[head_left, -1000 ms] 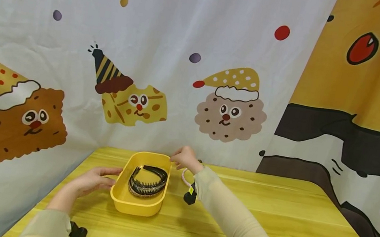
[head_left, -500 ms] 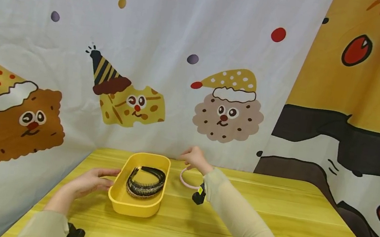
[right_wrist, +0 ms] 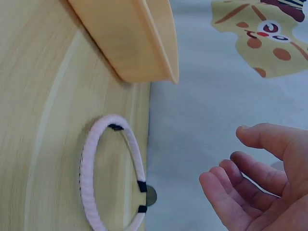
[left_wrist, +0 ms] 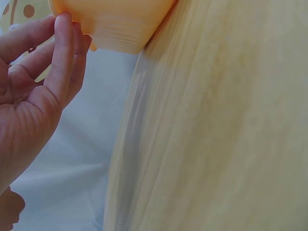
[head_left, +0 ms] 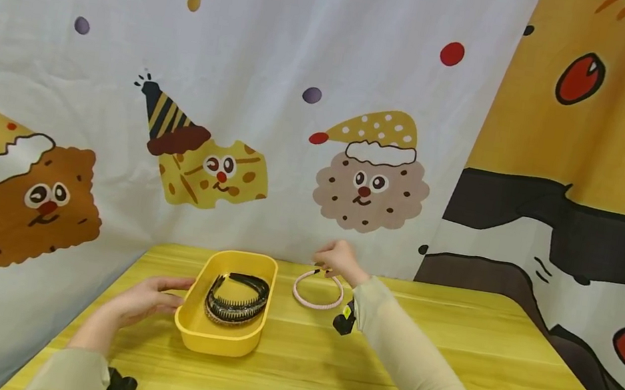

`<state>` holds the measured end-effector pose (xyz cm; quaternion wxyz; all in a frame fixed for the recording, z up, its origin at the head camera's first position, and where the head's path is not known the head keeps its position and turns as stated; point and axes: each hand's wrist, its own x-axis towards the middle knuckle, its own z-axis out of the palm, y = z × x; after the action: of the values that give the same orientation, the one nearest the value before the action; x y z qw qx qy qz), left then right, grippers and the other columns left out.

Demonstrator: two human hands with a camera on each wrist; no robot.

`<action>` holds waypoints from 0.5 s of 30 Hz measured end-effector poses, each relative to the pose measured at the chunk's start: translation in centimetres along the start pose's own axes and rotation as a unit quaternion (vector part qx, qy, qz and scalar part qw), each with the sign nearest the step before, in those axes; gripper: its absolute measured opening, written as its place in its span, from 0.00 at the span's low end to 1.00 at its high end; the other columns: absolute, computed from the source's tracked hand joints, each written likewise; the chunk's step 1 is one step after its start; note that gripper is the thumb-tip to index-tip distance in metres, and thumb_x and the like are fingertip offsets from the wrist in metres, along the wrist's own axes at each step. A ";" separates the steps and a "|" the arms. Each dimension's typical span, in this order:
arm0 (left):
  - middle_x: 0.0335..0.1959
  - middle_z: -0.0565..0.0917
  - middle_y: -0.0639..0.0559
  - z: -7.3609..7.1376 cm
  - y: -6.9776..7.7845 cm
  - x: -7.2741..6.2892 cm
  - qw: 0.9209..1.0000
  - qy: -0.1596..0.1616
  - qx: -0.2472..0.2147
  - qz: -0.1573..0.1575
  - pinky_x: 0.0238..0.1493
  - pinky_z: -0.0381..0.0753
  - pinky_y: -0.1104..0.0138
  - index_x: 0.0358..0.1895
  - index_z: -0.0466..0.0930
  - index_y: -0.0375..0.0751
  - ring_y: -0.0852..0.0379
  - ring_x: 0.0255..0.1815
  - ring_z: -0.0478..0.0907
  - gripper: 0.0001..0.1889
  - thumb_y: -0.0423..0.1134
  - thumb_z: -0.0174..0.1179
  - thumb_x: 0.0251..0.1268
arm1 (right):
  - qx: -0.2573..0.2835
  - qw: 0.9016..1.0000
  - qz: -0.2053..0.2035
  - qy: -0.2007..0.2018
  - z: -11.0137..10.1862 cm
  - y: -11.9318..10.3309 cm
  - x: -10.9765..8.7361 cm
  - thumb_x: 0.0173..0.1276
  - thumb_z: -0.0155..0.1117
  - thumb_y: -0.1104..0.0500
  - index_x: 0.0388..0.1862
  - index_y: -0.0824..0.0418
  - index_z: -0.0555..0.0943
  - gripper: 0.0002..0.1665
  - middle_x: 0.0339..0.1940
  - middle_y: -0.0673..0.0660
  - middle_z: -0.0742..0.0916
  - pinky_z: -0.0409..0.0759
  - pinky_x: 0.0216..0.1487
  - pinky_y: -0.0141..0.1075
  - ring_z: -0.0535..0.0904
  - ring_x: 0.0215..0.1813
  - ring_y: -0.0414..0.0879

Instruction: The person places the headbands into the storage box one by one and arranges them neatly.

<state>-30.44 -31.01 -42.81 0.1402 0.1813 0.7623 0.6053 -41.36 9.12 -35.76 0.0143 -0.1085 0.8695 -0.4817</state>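
Note:
A yellow plastic box (head_left: 220,345) stands on the table, with black toothed headbands (head_left: 237,312) lying inside, one of them glittery. My left hand (head_left: 142,299) is at its left side; the left wrist view has the fingertips of that hand (left_wrist: 43,91) right at the box's rim, fingers loosely extended. Right of the box, a pink headband (head_left: 315,305) with black tips lies on the wood. Over its far end is my right hand (head_left: 341,261). In the right wrist view this hand (right_wrist: 269,178) has relaxed fingers holding nothing, apart from the pink headband (right_wrist: 87,178).
The yellow wood-grain table (head_left: 447,350) ends at the back against a white curtain (head_left: 287,36) printed with cartoon biscuits and cheese. A black wrist device (head_left: 344,318) sits on my right wrist, and a similar black device (head_left: 121,387) on my left.
My right hand has moved right, from the box's back right rim to above the pink headband, which now shows almost whole. My left hand stays at the box's left side.

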 end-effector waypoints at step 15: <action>0.72 0.52 0.24 -0.1 -0.1 0.2 1.000 0.004 -0.015 -0.004 0.55 0.79 0.61 0.72 0.49 0.20 0.42 0.62 0.72 0.34 0.32 0.54 0.72 | 0.002 0.999 0.029 0.014 -2.4 2.7 -0.2 0.63 0.68 0.61 0.46 0.71 0.84 0.16 0.43 0.64 0.85 0.85 0.39 0.47 0.81 0.36 0.56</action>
<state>-30.66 -31.06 -42.89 0.1427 0.1734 0.7541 0.6171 -41.92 12.51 -36.77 0.0158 -0.0765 0.8715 -0.4842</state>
